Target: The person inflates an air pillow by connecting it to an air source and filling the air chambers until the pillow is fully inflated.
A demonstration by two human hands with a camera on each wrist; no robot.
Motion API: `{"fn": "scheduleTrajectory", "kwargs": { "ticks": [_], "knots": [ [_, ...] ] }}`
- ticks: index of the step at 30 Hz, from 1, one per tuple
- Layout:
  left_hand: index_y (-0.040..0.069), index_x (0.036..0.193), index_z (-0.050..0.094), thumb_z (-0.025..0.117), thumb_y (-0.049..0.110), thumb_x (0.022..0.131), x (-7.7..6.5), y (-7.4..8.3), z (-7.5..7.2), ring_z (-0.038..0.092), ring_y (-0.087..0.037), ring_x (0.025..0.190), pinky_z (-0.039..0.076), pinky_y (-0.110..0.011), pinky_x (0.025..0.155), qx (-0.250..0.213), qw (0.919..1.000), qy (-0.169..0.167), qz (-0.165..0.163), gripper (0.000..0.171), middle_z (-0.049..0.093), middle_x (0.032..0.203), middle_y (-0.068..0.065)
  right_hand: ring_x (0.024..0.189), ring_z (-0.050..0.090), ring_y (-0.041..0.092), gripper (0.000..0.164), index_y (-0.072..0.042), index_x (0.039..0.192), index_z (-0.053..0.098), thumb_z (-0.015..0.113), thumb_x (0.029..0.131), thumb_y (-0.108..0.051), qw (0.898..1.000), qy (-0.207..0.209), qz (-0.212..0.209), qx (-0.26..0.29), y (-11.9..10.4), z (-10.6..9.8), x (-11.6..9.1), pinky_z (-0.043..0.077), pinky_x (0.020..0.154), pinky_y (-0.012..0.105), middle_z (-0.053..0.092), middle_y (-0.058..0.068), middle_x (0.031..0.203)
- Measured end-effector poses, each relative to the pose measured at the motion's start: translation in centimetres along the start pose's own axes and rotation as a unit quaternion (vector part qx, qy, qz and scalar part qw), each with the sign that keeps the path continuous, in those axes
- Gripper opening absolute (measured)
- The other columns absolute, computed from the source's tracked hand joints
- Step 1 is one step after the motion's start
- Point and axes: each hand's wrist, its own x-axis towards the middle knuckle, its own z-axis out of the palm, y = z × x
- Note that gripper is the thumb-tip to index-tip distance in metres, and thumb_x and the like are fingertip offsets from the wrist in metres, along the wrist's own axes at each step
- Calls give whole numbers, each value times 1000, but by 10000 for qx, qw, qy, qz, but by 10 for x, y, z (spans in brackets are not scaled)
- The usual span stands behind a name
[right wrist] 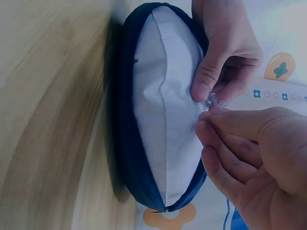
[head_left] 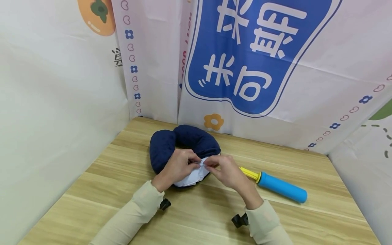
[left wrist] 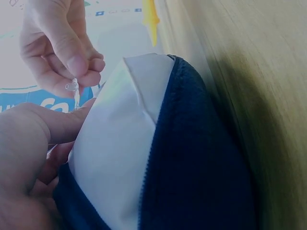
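Note:
A navy U-shaped neck pillow (head_left: 160,149) lies on the table, its zipped cover parted along the near side. White inflatable lining (right wrist: 165,100) bulges through that opening. From the lining sticks up a small clear plastic air valve (left wrist: 76,93). My left hand (head_left: 179,165) pinches the valve low down, between thumb and fingers, at the lining's surface. Opposite it, my right hand (head_left: 228,170) has thumb and fingertips pinched together at the valve's upper part. In the right wrist view, fingertips partly hide the valve (right wrist: 212,101).
Right of the pillow lies a blue hand pump (head_left: 283,187) with a yellow end (head_left: 249,173), partly behind my right hand. Printed white sheets (head_left: 159,68) wall in the wooden table (head_left: 101,170) at the back and sides.

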Motion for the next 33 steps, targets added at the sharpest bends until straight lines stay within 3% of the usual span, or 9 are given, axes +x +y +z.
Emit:
{"fn": "scheduleTrajectory", "kwargs": {
  "ticks": [7, 17, 33],
  "knots": [
    [11, 95, 84, 86, 5, 87, 0, -1, -1, 70, -8, 76, 55, -17, 68, 100, 9999, 37, -25, 10, 76, 87, 0, 90, 77, 15, 11, -6, 107, 80, 73, 99, -6, 9998, -70, -181, 94, -3, -1, 2, 62, 79, 23, 81, 5, 103],
    [11, 94, 85, 83, 3, 89, 0, 2, 1, 70, -9, 75, 55, -16, 67, 375, 9993, 44, 19, 9, 76, 87, 0, 79, 75, 7, 4, -11, 97, 81, 79, 95, -12, 9998, 158, 36, 75, -6, 7, 10, 59, 69, 18, 80, 0, 92],
    [9, 95, 84, 81, 1, 89, 0, 6, -1, 72, -9, 76, 56, -18, 66, 265, 9996, 63, -115, 11, 79, 89, -4, 79, 75, 10, 5, -9, 97, 82, 78, 95, -11, 9991, 395, -65, -107, -7, 16, 11, 57, 68, 17, 81, 3, 94]
  ]
}}
